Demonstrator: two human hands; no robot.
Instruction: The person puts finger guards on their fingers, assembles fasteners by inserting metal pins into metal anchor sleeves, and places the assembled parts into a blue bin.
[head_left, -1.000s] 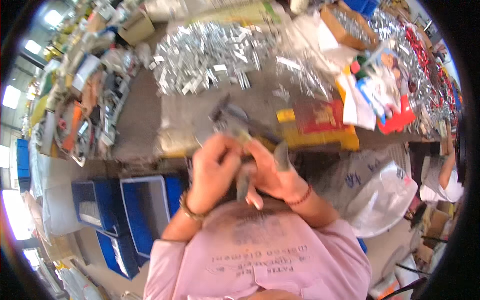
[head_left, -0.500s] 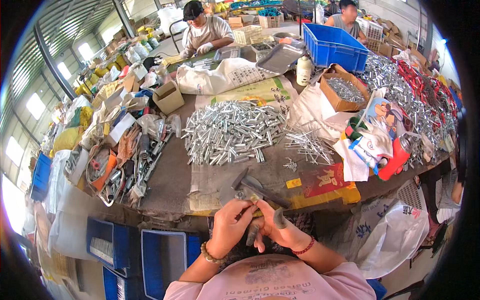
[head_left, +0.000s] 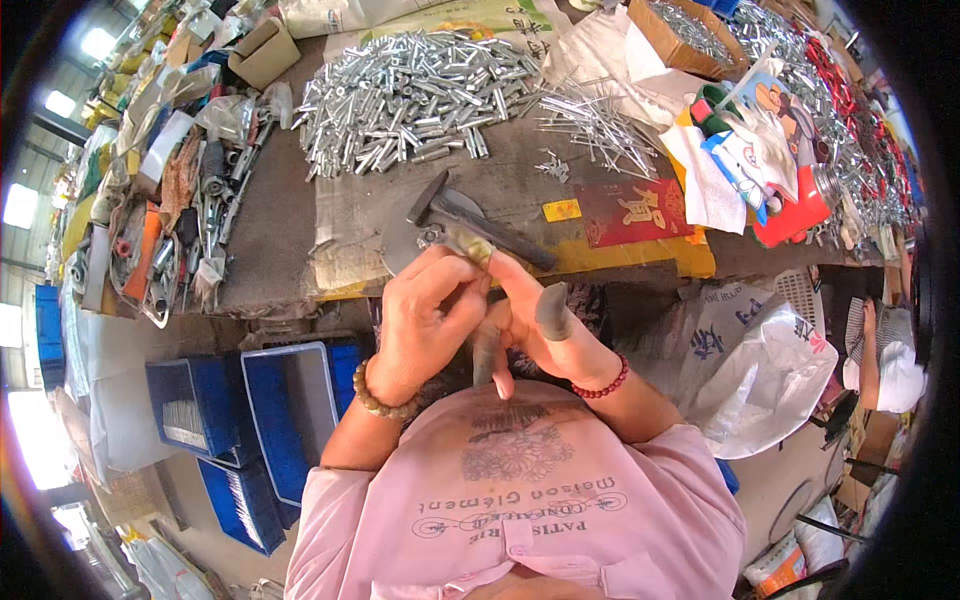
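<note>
My two hands meet in front of my chest at the table's near edge. My left hand [head_left: 428,312] is closed in a pinch against the fingers of my right hand; what is between its fingertips is hidden. My right hand [head_left: 565,345] has its fingers apart, with grey finger covers on the thumb and on a finger pointing down. A yellowish cover shows on its index fingertip. Just beyond the hands a hammer [head_left: 490,228] lies across a round metal plate [head_left: 398,242]. Some small metal pieces [head_left: 431,235] sit beside the hammer head.
A heap of short metal tubes [head_left: 410,105] covers the mid-table, with thin rods [head_left: 600,130] to its right. Tools [head_left: 210,190] crowd the left side. A carton of small parts [head_left: 690,35] stands far right, near a red container [head_left: 795,215]. Blue crates [head_left: 290,400] stand below left.
The view has tilted down, so the table and hands appear higher and more of my shirt shows. The hands stay together in nearly the same pose.
</note>
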